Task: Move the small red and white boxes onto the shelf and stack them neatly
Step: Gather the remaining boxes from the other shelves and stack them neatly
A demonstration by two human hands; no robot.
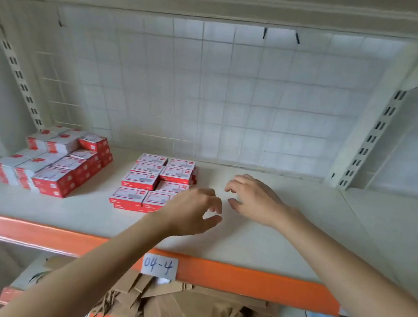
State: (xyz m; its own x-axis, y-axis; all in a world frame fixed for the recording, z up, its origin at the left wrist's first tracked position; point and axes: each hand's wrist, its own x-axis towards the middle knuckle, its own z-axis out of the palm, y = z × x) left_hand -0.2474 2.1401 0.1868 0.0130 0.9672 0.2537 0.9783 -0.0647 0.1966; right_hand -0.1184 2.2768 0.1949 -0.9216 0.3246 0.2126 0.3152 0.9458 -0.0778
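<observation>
Both hands hover empty above the shelf, the left hand just beside the nearer block of red and white boxes and the right hand a little apart, fingers loosely curled and spread, holding nothing. This looks like a pause between placements: one block sits mid-shelf in two tidy rows, a taller pile of boxes stands at the back left, so the next move probably calls for fetching more boxes or squaring the block's edge. The shelf is pale with an orange front rail bearing a handwritten label, a wire grid and tiled wall behind, and torn cardboard below.
</observation>
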